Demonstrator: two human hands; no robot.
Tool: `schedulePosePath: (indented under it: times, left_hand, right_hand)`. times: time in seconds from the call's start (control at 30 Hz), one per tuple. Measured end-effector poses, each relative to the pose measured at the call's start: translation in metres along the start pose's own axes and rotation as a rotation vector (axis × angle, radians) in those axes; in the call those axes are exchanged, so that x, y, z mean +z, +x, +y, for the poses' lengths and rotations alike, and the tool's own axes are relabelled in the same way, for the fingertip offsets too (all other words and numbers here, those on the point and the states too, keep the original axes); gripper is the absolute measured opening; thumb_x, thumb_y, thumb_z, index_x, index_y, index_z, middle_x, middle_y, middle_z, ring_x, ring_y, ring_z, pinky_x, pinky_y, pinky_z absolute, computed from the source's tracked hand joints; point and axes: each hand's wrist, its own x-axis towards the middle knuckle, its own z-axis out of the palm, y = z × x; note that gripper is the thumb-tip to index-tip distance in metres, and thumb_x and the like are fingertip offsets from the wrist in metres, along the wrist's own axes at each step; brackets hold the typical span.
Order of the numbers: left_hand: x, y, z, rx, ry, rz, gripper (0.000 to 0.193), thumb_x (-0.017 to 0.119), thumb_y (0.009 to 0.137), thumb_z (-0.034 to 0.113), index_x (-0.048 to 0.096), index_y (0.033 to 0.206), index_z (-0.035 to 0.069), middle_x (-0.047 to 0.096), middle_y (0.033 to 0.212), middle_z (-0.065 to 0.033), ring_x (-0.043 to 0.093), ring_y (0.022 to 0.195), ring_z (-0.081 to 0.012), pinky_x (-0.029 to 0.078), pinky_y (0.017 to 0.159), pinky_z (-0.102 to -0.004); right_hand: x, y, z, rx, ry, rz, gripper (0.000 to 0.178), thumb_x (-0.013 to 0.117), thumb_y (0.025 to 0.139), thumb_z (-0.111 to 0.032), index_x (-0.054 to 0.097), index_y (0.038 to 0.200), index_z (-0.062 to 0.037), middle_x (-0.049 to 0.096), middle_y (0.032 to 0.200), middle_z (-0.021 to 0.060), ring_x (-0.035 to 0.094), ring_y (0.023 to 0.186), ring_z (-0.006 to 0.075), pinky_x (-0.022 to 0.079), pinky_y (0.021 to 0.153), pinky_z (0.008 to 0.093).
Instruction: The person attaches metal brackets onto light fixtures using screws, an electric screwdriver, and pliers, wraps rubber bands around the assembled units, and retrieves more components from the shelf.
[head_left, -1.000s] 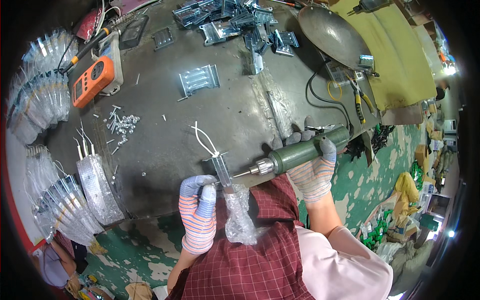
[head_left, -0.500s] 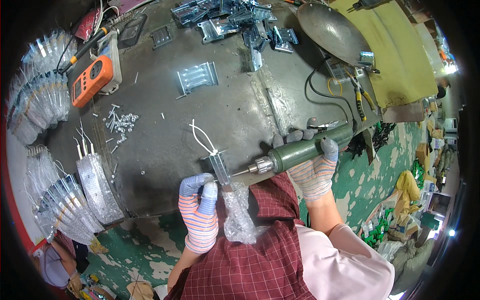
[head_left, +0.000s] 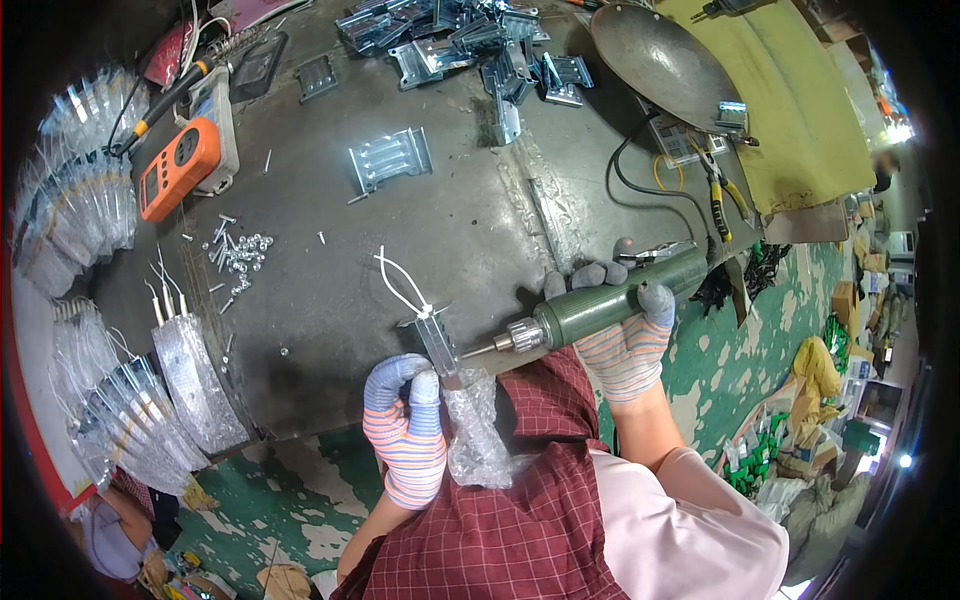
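A green electric screwdriver (head_left: 600, 308) rests in my right hand (head_left: 630, 345), fingers wrapped around its body and thumb along the near side. Its bit points left and meets the side of a small folded metal bracket (head_left: 436, 342) at the table's front edge. White wires (head_left: 402, 283) rise from the bracket's top, and bubble wrap (head_left: 476, 435) hangs below it. My left hand (head_left: 408, 432) pinches at the bracket's left side with thumb and forefinger. Any small part between those fingertips is hidden. Both hands wear striped gloves with grey fingertips.
Loose screws (head_left: 238, 250) lie left of centre, near an orange meter (head_left: 180, 168). One flat bracket (head_left: 390, 158) lies mid-table, with a bracket pile (head_left: 440, 40) behind. Bubble-wrapped parts (head_left: 130, 410) line the left. A metal pan (head_left: 665, 65) and pliers (head_left: 722, 195) are at right.
My left hand has shifted slightly right and down, its fingers still at the bracket. The screwdriver keeps its bit against the bracket. The whole view has moved a little.
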Motion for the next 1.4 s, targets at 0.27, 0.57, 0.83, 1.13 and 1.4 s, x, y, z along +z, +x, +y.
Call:
schedulePosePath:
  times: [0.27, 0.57, 0.83, 1.13, 1.4]
  left_hand:
    - [0.002, 0.001, 0.009, 0.1, 0.23, 0.003, 0.013, 0.065, 0.092, 0.009, 0.061, 0.102, 0.003, 0.063, 0.097, -0.0035, 0.056, 0.085, -0.0102, 0.045, 0.078, -0.0242]
    - [-0.021, -0.005, 0.04, -0.052, 0.236, -0.307, 0.086, 0.082, 0.075, 0.02, 0.033, 0.144, 0.006, 0.051, 0.107, -0.0061, 0.047, 0.081, -0.0111, 0.045, 0.072, -0.025]
    - [-0.025, 0.001, 0.029, -0.173, -0.187, -0.545, 0.08, 0.061, 0.085, -0.009, 0.02, 0.152, 0.004, 0.041, 0.144, -0.0198, 0.051, 0.126, -0.0273, 0.044, 0.104, -0.0378]
    - [-0.029, 0.003, 0.031, -0.263, -0.229, -0.517, 0.074, 0.063, 0.085, -0.004, 0.027, 0.149, 0.001, 0.041, 0.145, -0.0168, 0.043, 0.133, -0.0254, 0.035, 0.111, -0.0379]
    - [-0.026, 0.005, 0.045, 0.002, -0.033, -0.411, 0.057, 0.067, 0.082, -0.004, 0.042, 0.133, -0.003, 0.054, 0.129, -0.0139, 0.053, 0.118, -0.0177, 0.044, 0.098, -0.03]
  right_hand:
    - [0.001, 0.001, 0.003, -0.043, 0.005, -0.135, 0.042, 0.071, 0.073, -0.01, 0.055, 0.112, -0.0124, 0.06, 0.087, 0.0002, 0.059, 0.093, 0.0214, 0.034, 0.11, 0.0526]
    - [-0.006, 0.001, -0.005, -0.033, -0.044, 0.019, 0.038, 0.074, 0.077, -0.017, 0.057, 0.111, -0.0092, 0.064, 0.092, 0.0037, 0.06, 0.095, 0.0246, 0.034, 0.11, 0.0564]
    - [-0.016, 0.004, 0.001, -0.046, -0.02, 0.024, 0.047, 0.073, 0.079, -0.02, 0.055, 0.121, -0.0085, 0.065, 0.093, 0.0052, 0.06, 0.097, 0.0261, 0.034, 0.109, 0.059]
    - [-0.014, 0.006, 0.007, -0.054, -0.068, -0.004, 0.056, 0.071, 0.078, -0.016, 0.051, 0.13, -0.0101, 0.063, 0.094, 0.0058, 0.06, 0.097, 0.0271, 0.032, 0.109, 0.0625]
    - [0.022, -0.008, -0.003, -0.124, -0.102, -0.122, 0.043, 0.07, 0.077, -0.011, 0.058, 0.118, -0.0122, 0.067, 0.097, 0.0061, 0.061, 0.103, 0.0265, 0.03, 0.111, 0.0645]
